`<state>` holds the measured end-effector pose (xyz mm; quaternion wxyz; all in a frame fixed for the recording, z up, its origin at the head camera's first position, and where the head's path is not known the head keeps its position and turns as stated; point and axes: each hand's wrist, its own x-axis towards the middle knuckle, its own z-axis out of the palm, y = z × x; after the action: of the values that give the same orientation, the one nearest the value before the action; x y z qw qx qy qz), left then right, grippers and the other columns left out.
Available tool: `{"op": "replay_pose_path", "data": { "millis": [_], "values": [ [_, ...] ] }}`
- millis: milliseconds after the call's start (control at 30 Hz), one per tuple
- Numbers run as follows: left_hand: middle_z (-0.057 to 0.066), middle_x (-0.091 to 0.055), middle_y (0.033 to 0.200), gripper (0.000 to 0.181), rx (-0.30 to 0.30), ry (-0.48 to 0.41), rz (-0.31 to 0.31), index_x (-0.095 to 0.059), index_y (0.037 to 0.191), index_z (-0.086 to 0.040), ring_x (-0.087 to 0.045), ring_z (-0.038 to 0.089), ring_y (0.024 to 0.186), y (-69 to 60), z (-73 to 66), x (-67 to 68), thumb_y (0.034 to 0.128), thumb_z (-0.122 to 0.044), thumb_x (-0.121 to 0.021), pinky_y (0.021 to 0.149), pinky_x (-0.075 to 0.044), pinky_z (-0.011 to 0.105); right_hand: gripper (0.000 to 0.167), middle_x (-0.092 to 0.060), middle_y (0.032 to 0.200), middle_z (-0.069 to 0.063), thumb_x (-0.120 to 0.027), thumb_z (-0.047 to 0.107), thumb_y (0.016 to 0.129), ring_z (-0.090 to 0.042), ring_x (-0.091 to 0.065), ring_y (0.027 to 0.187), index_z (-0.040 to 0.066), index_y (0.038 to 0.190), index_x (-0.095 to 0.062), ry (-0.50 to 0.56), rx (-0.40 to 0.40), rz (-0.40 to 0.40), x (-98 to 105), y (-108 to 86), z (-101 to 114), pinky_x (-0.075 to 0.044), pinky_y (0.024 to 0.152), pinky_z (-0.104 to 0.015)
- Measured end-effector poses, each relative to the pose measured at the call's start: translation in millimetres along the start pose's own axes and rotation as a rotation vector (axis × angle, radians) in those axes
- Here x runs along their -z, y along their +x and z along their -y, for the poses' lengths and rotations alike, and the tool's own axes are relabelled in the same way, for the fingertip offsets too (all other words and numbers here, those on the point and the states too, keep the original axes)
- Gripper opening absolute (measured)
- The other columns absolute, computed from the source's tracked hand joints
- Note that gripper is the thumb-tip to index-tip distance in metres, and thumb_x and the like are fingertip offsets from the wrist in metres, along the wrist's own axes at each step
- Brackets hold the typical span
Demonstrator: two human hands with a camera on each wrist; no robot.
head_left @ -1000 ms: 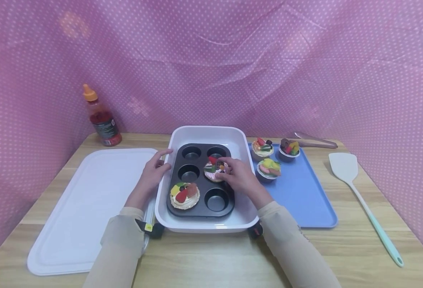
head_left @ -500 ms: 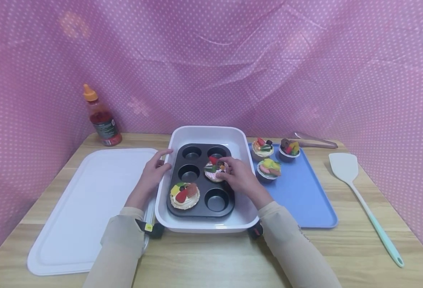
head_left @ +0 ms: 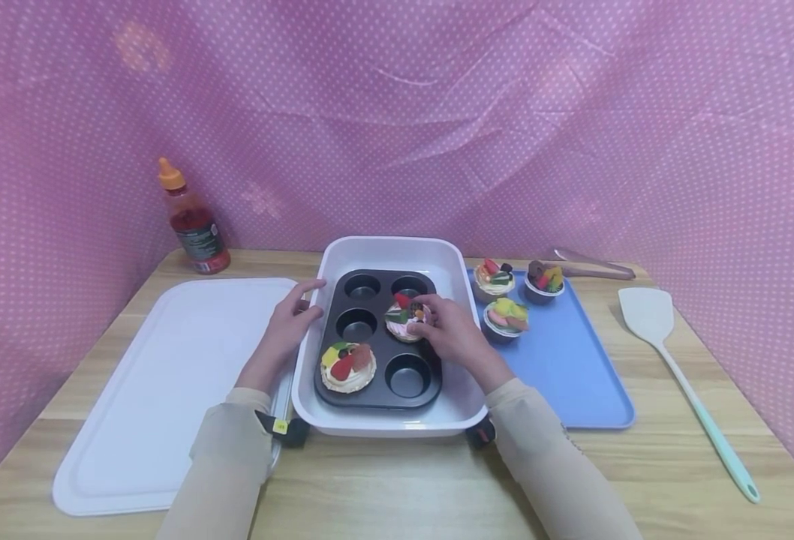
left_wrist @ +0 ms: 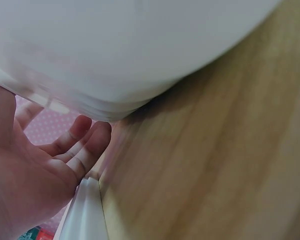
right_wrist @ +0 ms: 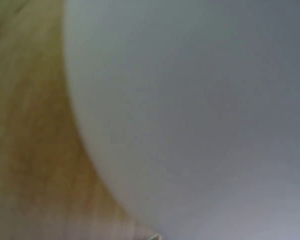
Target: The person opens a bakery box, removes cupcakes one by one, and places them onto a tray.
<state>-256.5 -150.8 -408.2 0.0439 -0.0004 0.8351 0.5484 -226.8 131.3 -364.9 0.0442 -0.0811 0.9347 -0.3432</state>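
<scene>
A dark muffin pan (head_left: 370, 397) lies inside a white deep tray (head_left: 390, 429). My right hand (head_left: 456, 335) pinches a pink-cream cupcake (head_left: 400, 328) at the pan's middle right cup. Another cupcake (head_left: 348, 369), with cream and fruit, sits at the front left cup. At the tray's left rim is my left hand (head_left: 281, 334), its thumb and fingers loosely bent around the edge. In the left wrist view the left hand (left_wrist: 35, 170) has its fingers beside the white tray wall (left_wrist: 115, 65). The right wrist view shows the tray's side (right_wrist: 190, 120) but no hand.
A white board (head_left: 167, 390) lies left, with a sauce bottle (head_left: 201, 236) behind it. The blue tray (head_left: 572, 375) at right bears three cupcakes (head_left: 503, 319). Tongs (head_left: 593, 270) lie behind it, and a spatula (head_left: 681, 375) lies far right.
</scene>
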Motion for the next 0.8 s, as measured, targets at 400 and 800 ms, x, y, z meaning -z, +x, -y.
{"op": "replay_pose_path", "data": {
  "millis": [400, 800],
  "values": [
    [0.023, -0.056, 0.127, 0.054, -0.006, 0.002, -0.012, -0.043, 0.151, -0.031, -0.058, 0.036, 0.117, 0.3, -0.1, -1.2, 0.0988, -0.022, -0.05, 0.095, -0.057, 0.049, 0.052, -0.061, 0.094, -0.007, -0.069, 0.026, 0.095, -0.022, -0.057, 0.09, 0.009, 0.142, -0.054, 0.008, 0.031, -0.009, -0.2, -0.6, -2.6, -0.051, 0.081, -0.037],
    [0.024, -0.055, 0.135, 0.055, 0.001, 0.017, -0.002, -0.041, 0.152, -0.033, -0.057, 0.04, 0.123, 2.2, 1.3, -0.3, 0.0987, -0.024, -0.051, 0.094, -0.058, 0.049, 0.051, -0.068, 0.117, -0.014, -0.07, 0.024, 0.094, -0.026, -0.062, 0.105, 0.008, 0.14, -0.055, 0.011, 0.027, -0.025, -0.8, -1.5, -3.2, -0.054, 0.095, -0.044]
  ]
}}
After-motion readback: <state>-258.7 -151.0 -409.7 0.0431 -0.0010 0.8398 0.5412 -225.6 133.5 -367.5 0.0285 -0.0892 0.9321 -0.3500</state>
